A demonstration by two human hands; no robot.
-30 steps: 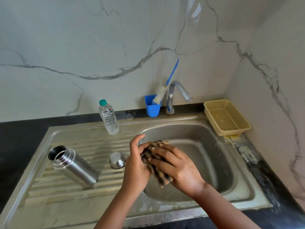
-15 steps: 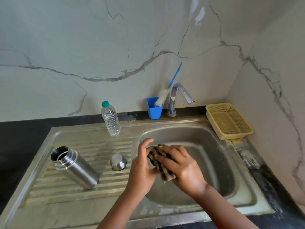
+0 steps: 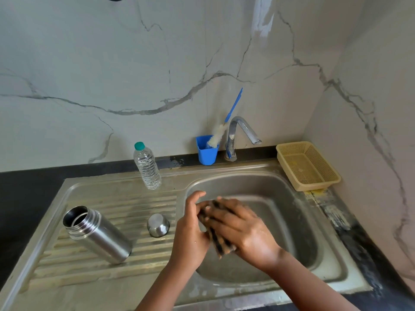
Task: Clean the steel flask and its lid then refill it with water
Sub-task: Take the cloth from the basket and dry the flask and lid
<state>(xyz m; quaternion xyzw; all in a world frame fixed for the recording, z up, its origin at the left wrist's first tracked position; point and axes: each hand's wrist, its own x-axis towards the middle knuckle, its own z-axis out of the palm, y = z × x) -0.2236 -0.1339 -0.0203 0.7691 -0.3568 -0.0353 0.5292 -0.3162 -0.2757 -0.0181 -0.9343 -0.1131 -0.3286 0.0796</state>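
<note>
The steel flask (image 3: 101,239) stands open-mouthed on the ribbed drainboard (image 3: 116,198) at the left. Its small steel lid (image 3: 158,225) sits on the drainboard to the flask's right, close to the basin edge. Over the sink basin (image 3: 283,198) my two hands have a dark checked cloth (image 3: 221,248) between them. My left hand (image 3: 190,232) cups the cloth from the left, thumb upright. My right hand (image 3: 244,230) lies across it with fingers stretched and blurred. Neither hand touches the flask or lid.
A plastic water bottle (image 3: 147,167) with a green cap stands at the back of the drainboard. A blue cup (image 3: 207,152) with a bottle brush (image 3: 216,135) sits beside the tap (image 3: 238,133). A yellow basket (image 3: 307,167) is at the right corner.
My right hand has slid along the cloth against my left palm, and the cloth has bunched narrower between them. The flask and lid have not moved.
</note>
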